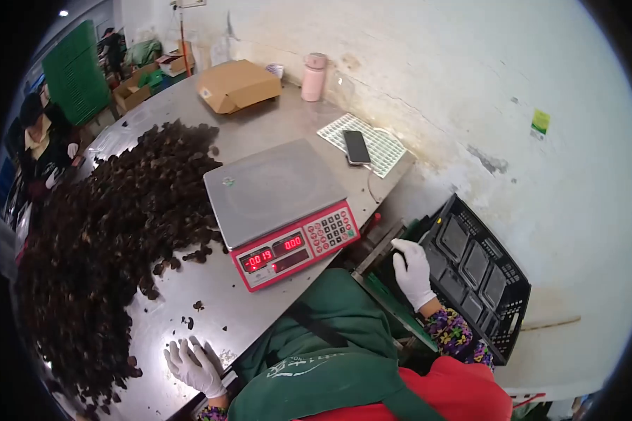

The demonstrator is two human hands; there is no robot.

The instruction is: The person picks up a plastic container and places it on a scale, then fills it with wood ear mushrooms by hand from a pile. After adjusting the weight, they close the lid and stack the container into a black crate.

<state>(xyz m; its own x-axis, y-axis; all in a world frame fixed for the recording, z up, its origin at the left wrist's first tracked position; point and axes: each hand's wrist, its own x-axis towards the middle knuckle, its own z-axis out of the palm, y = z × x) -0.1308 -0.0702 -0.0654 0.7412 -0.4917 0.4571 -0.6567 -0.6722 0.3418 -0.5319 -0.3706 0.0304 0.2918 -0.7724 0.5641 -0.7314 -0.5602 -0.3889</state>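
I saw my right hand (412, 272) open, reaching into the black plastic crate (502, 281); my left hand (194, 367) rested flat on the steel tabletop (211, 295); grey scale platform (270, 188) bare, nothing weighed.

Steel table (211, 295): large heap of dark dried pieces (112, 231), possibly mushrooms, along its left side. Scale (281, 207) near the front edge. Behind it, cardboard box (237, 85), pink bottle (313, 77), white mesh mat (371, 144) bearing a phone (356, 146).
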